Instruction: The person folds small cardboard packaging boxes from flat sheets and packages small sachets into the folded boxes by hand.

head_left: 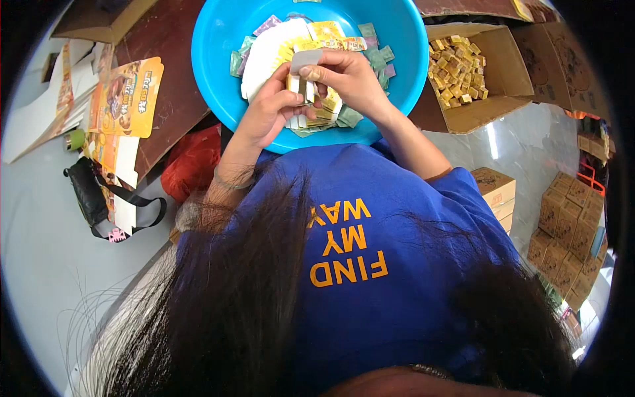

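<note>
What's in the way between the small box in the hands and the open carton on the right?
Just the right hand and the right rim of the blue tub, between small box and carton. Nothing else visible.

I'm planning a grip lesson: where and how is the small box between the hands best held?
Grip the small box by its side walls, from the left, as the left hand seems to. Its thin flap sticks out at the far end by the right hand, so gripping there might bend it.
</note>
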Motion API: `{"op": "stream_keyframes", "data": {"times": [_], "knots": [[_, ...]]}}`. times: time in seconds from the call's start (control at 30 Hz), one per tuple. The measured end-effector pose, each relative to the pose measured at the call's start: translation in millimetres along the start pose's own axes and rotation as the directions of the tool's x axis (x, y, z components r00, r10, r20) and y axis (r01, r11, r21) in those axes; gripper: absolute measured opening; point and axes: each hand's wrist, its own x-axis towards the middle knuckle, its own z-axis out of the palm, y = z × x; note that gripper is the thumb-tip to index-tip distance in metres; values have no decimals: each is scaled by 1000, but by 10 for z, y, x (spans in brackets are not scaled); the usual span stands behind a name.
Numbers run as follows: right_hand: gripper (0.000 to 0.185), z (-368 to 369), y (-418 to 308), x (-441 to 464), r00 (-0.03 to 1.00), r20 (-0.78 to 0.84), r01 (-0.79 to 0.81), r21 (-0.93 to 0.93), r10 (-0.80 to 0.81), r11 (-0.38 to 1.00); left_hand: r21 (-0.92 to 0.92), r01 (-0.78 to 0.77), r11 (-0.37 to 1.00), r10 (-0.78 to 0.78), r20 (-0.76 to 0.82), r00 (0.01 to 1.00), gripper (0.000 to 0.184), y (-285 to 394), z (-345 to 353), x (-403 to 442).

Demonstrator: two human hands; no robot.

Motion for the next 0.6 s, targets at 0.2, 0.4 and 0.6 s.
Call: {"op": "stream_keyframes", "data": {"times": [0.2, 0.4, 0.6], "knots": [[16, 69, 65, 44, 963, -39, 253, -206, -267, 945, -63, 87, 994, -87, 4, 996, 42, -3, -42, 26], [20, 54, -54, -28, 856, 52, 502, -317, -514, 805, 14, 126, 992, -124, -65, 990, 35, 28, -43, 2], [28, 146, 44, -57, 801, 91, 540, -538, -592, 647, -113, 40, 993, -49, -69, 996, 35, 33, -107, 5]]}}
